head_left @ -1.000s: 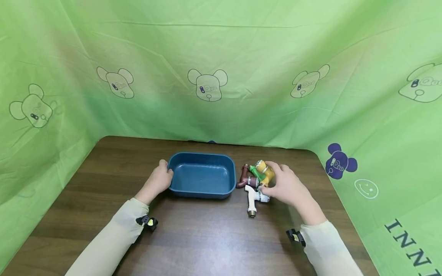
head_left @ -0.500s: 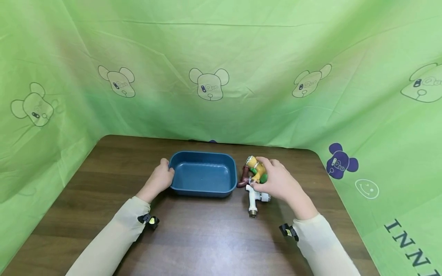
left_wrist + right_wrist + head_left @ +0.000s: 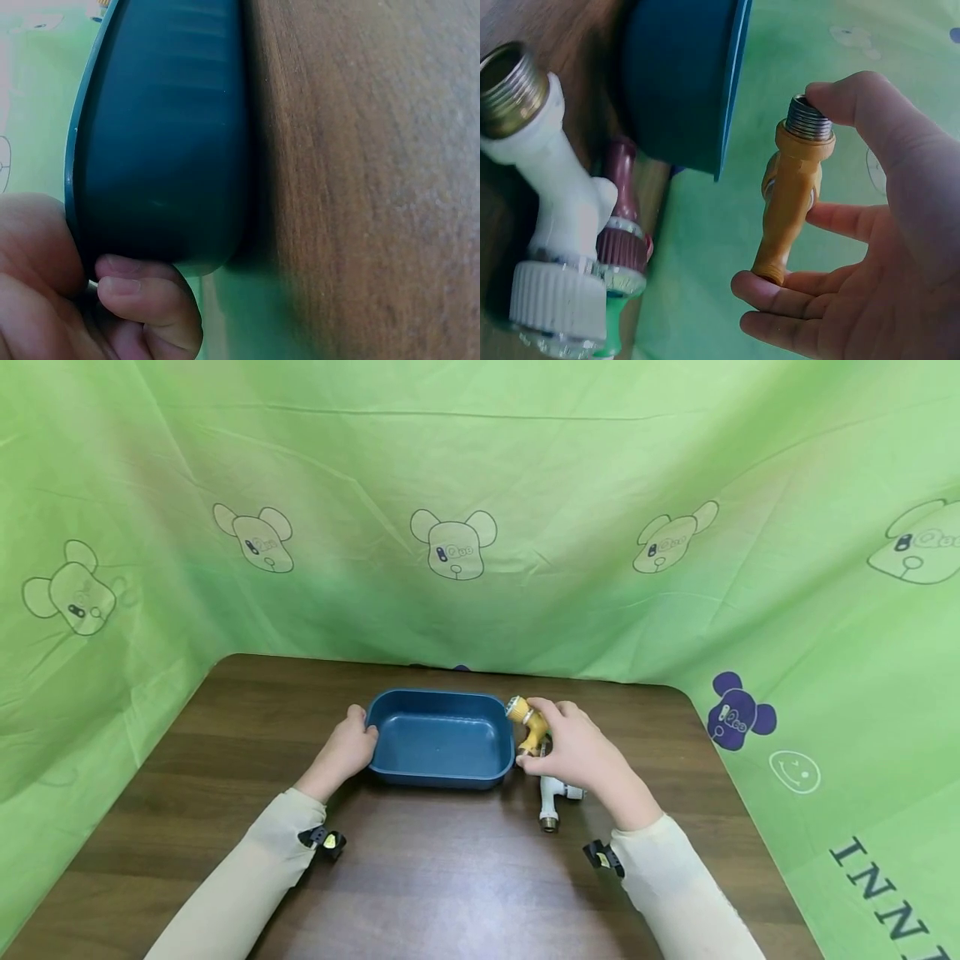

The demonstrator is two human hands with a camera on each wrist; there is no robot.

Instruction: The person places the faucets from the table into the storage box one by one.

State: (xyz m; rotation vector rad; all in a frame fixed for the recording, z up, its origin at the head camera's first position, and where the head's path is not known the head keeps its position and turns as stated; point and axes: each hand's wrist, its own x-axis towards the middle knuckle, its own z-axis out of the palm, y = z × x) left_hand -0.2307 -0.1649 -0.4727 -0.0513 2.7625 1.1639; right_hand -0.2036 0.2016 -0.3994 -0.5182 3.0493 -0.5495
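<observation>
My left hand grips the left rim of a blue plastic basin, thumb and fingers at its edge in the left wrist view. In my right hand a yellow tap is held up by its ends, thumb on the metal thread and fingertips at the other end. That tap is right by the basin's right rim in the head view. Beneath the hand a white tap lies on the table, partly covered. The right wrist view also shows a maroon tap and a bit of green tap behind the white one.
The brown wooden table has rounded far corners. A green cloth printed with bear heads hangs behind it and along both sides. Each sleeve carries a small black wrist camera, one of them at the left cuff.
My right hand has lifted the yellow tap from the pile and carried it left to the basin's right rim. The left hand and basin stay nearly in place.
</observation>
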